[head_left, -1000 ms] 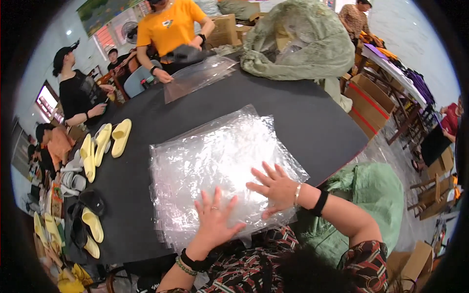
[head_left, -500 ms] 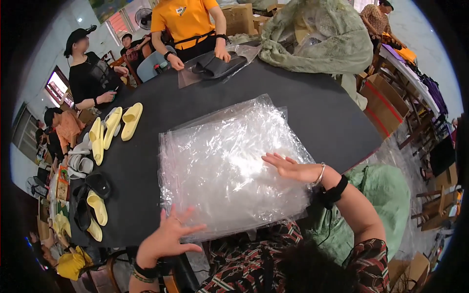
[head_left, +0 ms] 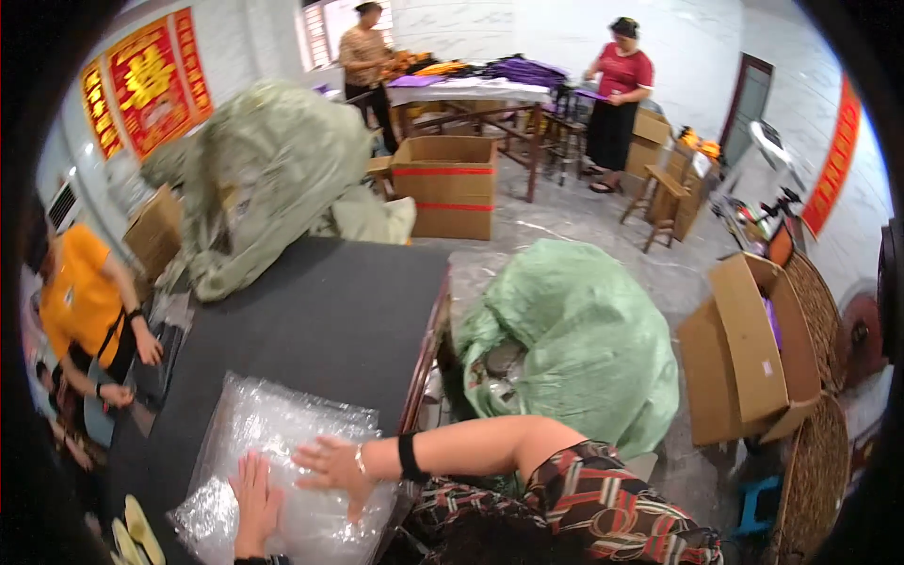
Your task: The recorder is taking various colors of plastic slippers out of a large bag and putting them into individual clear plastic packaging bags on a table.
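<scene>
Both hands pressing flat, fingers spread, gripping nothing: your left hand [head_left: 254, 492] has returned beside right hand [head_left: 334, 468] on plastic bag stack [head_left: 282, 443]; smoothing resuming on dark table [head_left: 330, 311].

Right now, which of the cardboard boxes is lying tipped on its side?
The open cardboard box at the right, beside the green sack; the others stand upright.
</scene>
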Available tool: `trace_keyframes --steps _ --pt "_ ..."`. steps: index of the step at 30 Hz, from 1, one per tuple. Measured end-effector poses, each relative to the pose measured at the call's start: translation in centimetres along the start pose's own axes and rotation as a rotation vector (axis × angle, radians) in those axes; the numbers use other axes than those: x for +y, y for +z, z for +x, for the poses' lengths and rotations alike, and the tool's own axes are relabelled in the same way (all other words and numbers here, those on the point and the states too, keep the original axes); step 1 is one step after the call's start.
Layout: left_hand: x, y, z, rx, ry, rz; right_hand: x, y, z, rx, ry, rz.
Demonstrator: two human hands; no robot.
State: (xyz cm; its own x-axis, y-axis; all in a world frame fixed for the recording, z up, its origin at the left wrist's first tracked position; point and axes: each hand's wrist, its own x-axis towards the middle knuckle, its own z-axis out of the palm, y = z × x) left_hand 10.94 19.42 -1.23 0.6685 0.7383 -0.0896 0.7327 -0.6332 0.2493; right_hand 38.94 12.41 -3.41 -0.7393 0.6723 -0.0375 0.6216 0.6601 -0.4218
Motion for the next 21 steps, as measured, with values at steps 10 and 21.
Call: trace_keyframes --steps 10,21 --pt "1.7 -1.9 -1.6 0.282 0.305 0.115 1.5 0.9 -0.1 0.019 -0.059 0.003" --pt "11.1 5.1 -11.6 0.277 -0.198 0.254 0.7 1.8 0.6 0.113 -0.115 -0.008"
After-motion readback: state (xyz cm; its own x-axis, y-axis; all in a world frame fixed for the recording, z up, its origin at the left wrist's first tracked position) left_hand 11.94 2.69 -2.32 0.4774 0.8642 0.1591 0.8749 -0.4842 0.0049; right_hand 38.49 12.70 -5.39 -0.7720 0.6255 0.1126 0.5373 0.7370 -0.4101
